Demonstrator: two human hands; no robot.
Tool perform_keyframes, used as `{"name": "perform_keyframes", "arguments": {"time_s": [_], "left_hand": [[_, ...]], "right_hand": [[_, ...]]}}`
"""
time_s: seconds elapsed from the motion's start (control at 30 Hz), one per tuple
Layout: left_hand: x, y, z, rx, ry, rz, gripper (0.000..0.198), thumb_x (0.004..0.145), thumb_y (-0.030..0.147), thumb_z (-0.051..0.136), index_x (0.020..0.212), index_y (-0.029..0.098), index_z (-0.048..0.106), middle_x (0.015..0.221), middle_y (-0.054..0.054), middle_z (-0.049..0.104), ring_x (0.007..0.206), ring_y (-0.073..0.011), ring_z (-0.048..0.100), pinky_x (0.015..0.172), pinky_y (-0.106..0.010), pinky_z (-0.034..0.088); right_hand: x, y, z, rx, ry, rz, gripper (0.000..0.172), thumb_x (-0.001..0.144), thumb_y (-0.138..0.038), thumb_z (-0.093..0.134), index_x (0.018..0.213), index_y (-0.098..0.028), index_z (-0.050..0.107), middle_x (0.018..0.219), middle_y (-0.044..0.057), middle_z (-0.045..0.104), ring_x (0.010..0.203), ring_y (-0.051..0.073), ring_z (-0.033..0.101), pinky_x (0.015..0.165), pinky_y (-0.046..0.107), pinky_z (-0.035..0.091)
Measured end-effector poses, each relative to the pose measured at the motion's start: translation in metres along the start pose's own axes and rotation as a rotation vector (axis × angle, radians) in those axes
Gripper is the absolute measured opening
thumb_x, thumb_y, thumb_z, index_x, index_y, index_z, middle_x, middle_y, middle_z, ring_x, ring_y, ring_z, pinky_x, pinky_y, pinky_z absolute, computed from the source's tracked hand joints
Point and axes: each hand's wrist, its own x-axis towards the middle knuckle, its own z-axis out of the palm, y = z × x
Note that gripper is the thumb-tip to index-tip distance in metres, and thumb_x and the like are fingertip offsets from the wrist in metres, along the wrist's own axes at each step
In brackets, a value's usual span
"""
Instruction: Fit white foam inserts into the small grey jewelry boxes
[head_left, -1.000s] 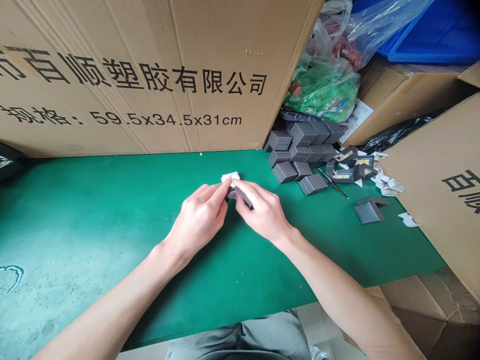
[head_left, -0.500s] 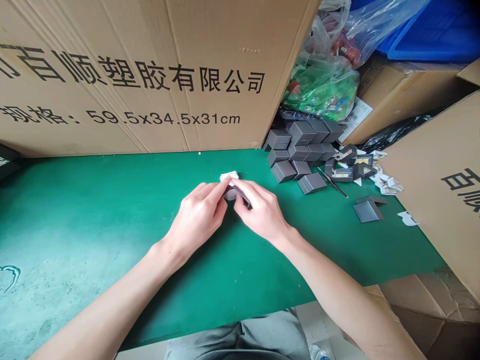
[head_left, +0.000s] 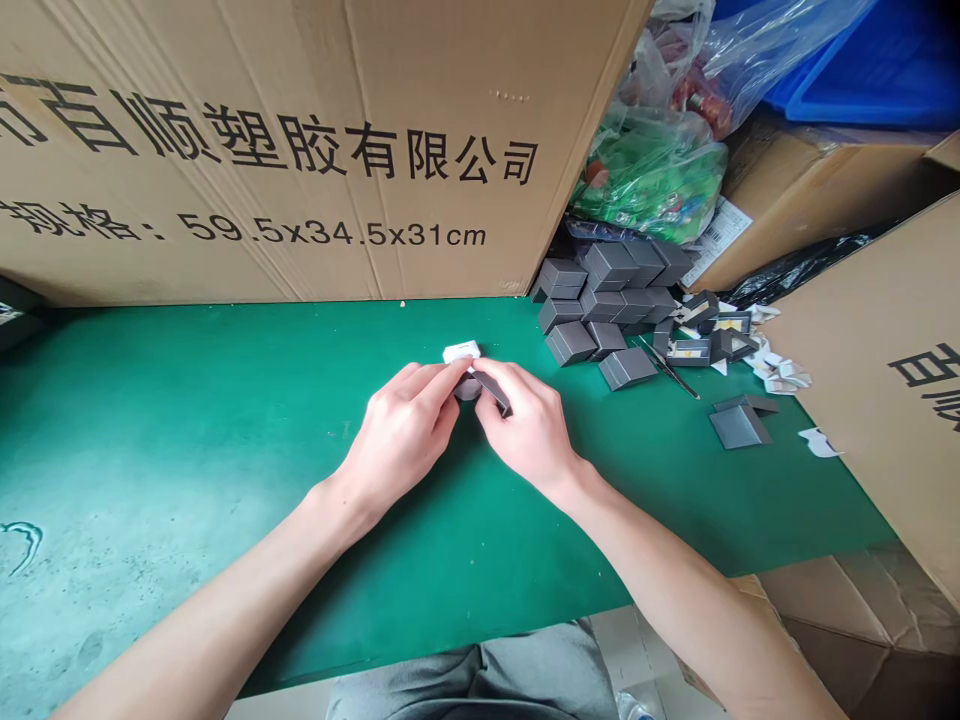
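Both my hands meet over the middle of the green table top (head_left: 225, 430). My left hand (head_left: 401, 430) and my right hand (head_left: 525, 425) are closed together on a small dark grey box (head_left: 487, 388), fingertips pinching it from either side. A small white piece (head_left: 460, 352) sticks out just beyond my fingertips; whether it belongs to the box or lies behind it I cannot tell. Most of the box is hidden by my fingers.
A pile of several small grey boxes (head_left: 607, 300) lies right of my hands, with open boxes and white scraps (head_left: 776, 368) beyond. One loose grey box (head_left: 739, 422) lies nearer. A big printed carton (head_left: 300, 150) walls the back; another carton (head_left: 885, 390) stands at right.
My hands stay in the same place on the box; only the fingers have shifted slightly around it.
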Motion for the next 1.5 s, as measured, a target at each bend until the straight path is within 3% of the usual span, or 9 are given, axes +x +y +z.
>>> {"name": "perform_keyframes", "arguments": {"time_s": [0.27,0.63,0.87,1.1,1.27,1.5], "left_hand": [[0.0008,0.0017,-0.0013,-0.051,-0.011,-0.005,0.038,0.1,0.016,0.045,0.133,0.015,0.064,0.106,-0.009,0.077,0.086,-0.0207,0.068,0.077,-0.032,0.056],[-0.0009,-0.0021,0.0037,-0.028,0.038,0.007,0.036,0.103,0.019,0.044,0.132,0.018,0.066,0.118,-0.011,0.077,0.098,-0.0208,0.074,0.083,-0.031,0.059],[-0.0002,0.0002,0.0004,-0.056,0.009,0.002,0.04,0.098,0.013,0.049,0.135,0.018,0.062,0.118,-0.009,0.075,0.098,-0.0206,0.072,0.085,-0.03,0.057],[-0.0007,0.0023,-0.0038,-0.107,-0.043,-0.049,0.052,0.095,0.008,0.047,0.143,0.024,0.053,0.117,-0.007,0.071,0.091,-0.0166,0.07,0.077,-0.025,0.057],[-0.0029,0.0029,-0.0046,-0.149,-0.03,-0.039,0.052,0.097,0.009,0.045,0.146,0.026,0.049,0.127,-0.007,0.07,0.102,-0.0172,0.072,0.086,-0.025,0.058],[-0.0054,0.0,-0.0004,-0.121,0.01,-0.022,0.046,0.1,0.016,0.051,0.145,0.026,0.053,0.129,-0.006,0.073,0.103,-0.0158,0.075,0.085,-0.02,0.059]], "right_hand": [[-0.0002,0.0001,0.0012,-0.055,0.083,-0.039,0.03,0.093,-0.012,0.052,0.116,-0.02,0.07,0.101,0.006,0.078,0.085,0.018,0.074,0.078,0.028,0.061],[0.0,-0.0019,0.0011,-0.152,0.034,-0.038,0.03,0.096,-0.011,0.051,0.118,-0.019,0.07,0.109,0.008,0.079,0.093,0.02,0.077,0.083,0.029,0.062],[-0.0006,-0.0013,0.0013,-0.105,0.095,-0.052,0.032,0.096,-0.01,0.049,0.119,-0.018,0.069,0.11,0.007,0.079,0.093,0.019,0.077,0.082,0.029,0.063],[-0.0003,-0.004,0.0072,-0.076,0.154,-0.078,0.036,0.095,-0.01,0.048,0.123,-0.019,0.068,0.11,0.008,0.078,0.095,0.019,0.076,0.084,0.028,0.063],[-0.0005,-0.0061,0.0077,-0.078,0.073,-0.053,0.046,0.094,-0.007,0.045,0.136,-0.016,0.062,0.118,0.009,0.074,0.101,0.02,0.072,0.089,0.029,0.06],[-0.0019,-0.0068,0.0048,-0.017,0.004,0.045,0.046,0.096,-0.011,0.045,0.138,-0.021,0.06,0.117,0.007,0.073,0.098,0.017,0.073,0.078,0.024,0.06]]}}
